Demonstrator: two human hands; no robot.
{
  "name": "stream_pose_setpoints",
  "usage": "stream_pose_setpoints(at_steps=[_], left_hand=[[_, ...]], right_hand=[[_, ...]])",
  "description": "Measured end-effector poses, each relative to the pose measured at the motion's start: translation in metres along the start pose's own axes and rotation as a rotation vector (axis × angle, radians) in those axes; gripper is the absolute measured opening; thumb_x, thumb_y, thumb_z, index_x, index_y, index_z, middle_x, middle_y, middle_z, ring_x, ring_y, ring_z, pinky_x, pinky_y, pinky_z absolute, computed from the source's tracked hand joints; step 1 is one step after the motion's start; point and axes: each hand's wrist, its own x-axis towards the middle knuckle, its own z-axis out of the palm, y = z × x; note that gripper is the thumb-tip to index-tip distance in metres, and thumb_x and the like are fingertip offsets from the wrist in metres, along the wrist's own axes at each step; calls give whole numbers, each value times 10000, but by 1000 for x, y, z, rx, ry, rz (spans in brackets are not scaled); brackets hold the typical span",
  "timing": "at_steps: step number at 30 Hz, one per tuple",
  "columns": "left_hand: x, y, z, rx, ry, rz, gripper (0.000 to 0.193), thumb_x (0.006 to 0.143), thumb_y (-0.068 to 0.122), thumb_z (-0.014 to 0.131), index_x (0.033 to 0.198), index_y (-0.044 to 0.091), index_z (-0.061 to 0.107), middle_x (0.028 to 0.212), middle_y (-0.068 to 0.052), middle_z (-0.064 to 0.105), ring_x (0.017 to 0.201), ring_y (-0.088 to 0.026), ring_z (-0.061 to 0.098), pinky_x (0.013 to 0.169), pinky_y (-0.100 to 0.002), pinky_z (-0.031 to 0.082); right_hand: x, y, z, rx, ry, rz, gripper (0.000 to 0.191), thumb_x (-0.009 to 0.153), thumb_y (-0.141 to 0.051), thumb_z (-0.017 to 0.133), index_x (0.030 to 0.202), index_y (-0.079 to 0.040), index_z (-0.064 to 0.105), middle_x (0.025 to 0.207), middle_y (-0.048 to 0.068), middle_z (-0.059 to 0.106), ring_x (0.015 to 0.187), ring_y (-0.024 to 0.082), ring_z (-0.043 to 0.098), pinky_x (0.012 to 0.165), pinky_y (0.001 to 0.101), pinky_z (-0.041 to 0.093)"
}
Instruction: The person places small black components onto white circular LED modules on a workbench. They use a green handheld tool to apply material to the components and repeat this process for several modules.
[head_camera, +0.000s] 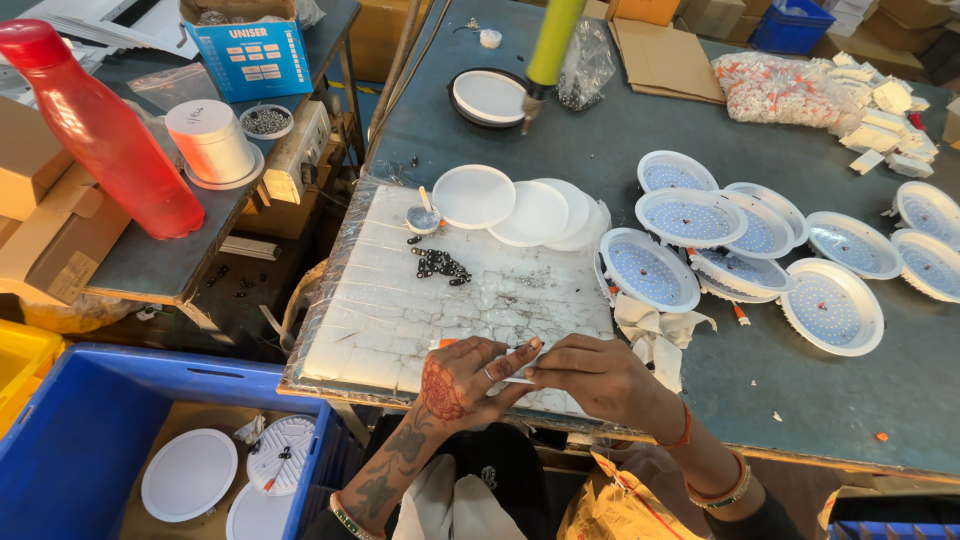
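dark blue-grey worktable (600, 140) seen from above, with a white foam-like mat (400, 300) wrapped in clear plastic lying at its near edge. both of the person's hands meet over the near edge of that mat, pinching a small white part (517, 362) between them. the left hand (462, 378), patterned with dark red henna and wearing a ring, has its fingers curled closed on the part's left end. the right hand (600, 375) closes its fingertips on the other end; red and gold bangles (715, 478) circle that wrist. what the part is cannot be told, as the fingers cover most of it.

just beyond the hands on the mat lies a loose cluster of small black screws (440, 264), and near it a tiny round dish (422, 218). a row of overlapping plain white discs (520, 208) sits at the mat's far edge. to the right, many round white led panel lights (690, 218) lie face up, overlapping. a yellow-handled tool (552, 45) hangs above the table. at far left a red bottle (105, 130) stands on a side bench, and a blue crate (70, 440) below holds more white discs.
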Motion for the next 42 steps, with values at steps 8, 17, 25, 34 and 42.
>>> stream_pose_setpoints(at_steps=[8, 17, 25, 34, 42], left_hand=[[4, 0, -3, -25, 4, -16, 697, 813, 433, 893, 1422, 243, 611, 840, -6, 699, 721, -155, 690, 610, -284, 554], [4, -2, -3, -35, 9, -10, 714, 809, 440, 882, 1432, 237, 599, 837, -8, 704, 736, -164, 702, 619, -285, 551], [4, -2, -3, -53, -14, -15, 718, 826, 430, 876, 1450, 226, 586, 794, -12, 684, 698, -165, 681, 602, -292, 547], [9, -3, -5, -43, 6, -30, 704, 812, 426, 879, 1431, 232, 604, 811, -23, 702, 709, -168, 691, 584, -297, 551], [16, -6, -2, -18, 34, -58, 701, 811, 403, 886, 1426, 217, 605, 812, -23, 710, 701, -168, 701, 605, -315, 561]], right_hand=[[-9, 4, 9, 118, 84, 113, 341, 738, 135, 699, 999, -72, 772, 982, 36, 735, 892, 217, 709, 731, 339, 563], [-16, 6, 17, 194, 138, 201, 414, 721, 189, 638, 1015, -56, 798, 990, 59, 749, 891, 205, 709, 733, 327, 539], [-21, 9, 17, 163, 169, 287, 389, 737, 175, 631, 1005, -52, 796, 990, 69, 750, 854, 190, 717, 692, 297, 552], [62, 117, -42, -18, 711, 435, 389, 1027, -41, 737, 1395, -22, 612, 1296, 83, 533, 1161, 144, 574, 840, 277, 509], [194, 222, -143, 271, 981, 599, 778, 927, -482, 765, 1491, -73, 419, 1425, 111, 493, 1305, 229, 498, 1108, 373, 401]])
